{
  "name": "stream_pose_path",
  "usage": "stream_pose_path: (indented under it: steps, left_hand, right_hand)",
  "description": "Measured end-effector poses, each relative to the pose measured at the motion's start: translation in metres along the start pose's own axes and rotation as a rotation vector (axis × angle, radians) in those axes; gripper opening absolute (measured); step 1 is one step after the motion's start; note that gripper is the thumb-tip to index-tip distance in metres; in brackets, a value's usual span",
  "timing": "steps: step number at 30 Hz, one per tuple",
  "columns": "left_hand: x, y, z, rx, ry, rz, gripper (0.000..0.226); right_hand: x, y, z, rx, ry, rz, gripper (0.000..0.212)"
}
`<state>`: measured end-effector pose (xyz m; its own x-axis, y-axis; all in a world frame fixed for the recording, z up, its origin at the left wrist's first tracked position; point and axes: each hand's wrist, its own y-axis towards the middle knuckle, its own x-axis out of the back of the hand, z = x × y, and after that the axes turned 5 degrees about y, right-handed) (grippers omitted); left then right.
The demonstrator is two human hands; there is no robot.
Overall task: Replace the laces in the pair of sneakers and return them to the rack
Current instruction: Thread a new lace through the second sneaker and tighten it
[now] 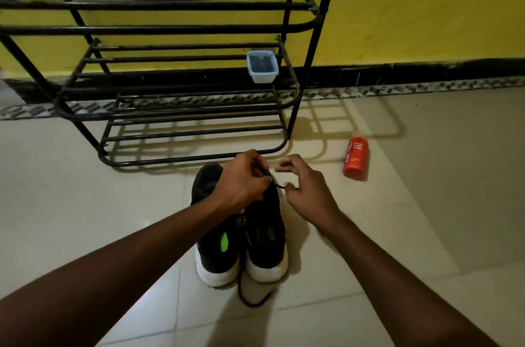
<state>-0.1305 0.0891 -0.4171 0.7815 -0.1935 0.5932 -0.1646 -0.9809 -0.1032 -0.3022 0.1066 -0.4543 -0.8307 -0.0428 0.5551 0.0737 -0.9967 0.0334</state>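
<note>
On the floor (397, 233) before the rack (170, 30), 2 sneakers (264, 233) stand together. The left hand (244, 182) fingers clamp a lace (277, 183); the right hand (309, 193) fingers curl apart beside it.

Rack (159, 4) top cut off by edge; left hand (241, 185) hides lace (277, 184) entry into sneaker (265, 233) — tub (262, 78) contents unclear.
</note>
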Motion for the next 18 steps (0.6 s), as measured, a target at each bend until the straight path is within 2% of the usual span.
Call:
stream_pose_path:
  steps: [2, 4, 7, 9, 11, 15, 18]
  left_hand:
    - [0.011, -0.005, -0.013, -0.086, 0.052, -0.018, 0.018]
    - [0.023, -0.008, -0.023, -0.128, 0.084, -0.02, 0.019]
    - [0.042, -0.003, -0.033, -0.16, 0.071, 0.009, 0.017]
    - [0.058, 0.005, -0.036, -0.143, 0.042, 0.052, 0.014]
    - [0.072, 0.016, -0.036, -0.133, 0.059, 0.096, 0.009]
    - [0.084, 0.04, -0.029, -0.069, 0.018, 0.18, 0.004]
    - [0.075, 0.053, -0.008, -0.014, -0.075, 0.133, 0.004]
  right_hand:
    - [0.0, 0.004, 0.017, 0.002, 0.043, 0.095, 0.059]
    - [0.001, 0.007, 0.031, -0.019, 0.115, 0.171, 0.062]
    - [0.008, 0.014, 0.041, -0.024, 0.313, 0.185, 0.04]
    - [0.013, 0.023, 0.048, -0.028, 0.347, 0.145, 0.021]
    - [0.019, 0.033, 0.054, -0.077, 0.341, 0.1, 0.011]
    - [0.023, 0.056, 0.066, -0.129, 0.293, 0.128, 0.009]
    - [0.022, 0.066, 0.069, -0.159, 0.261, 0.112, 0.016]
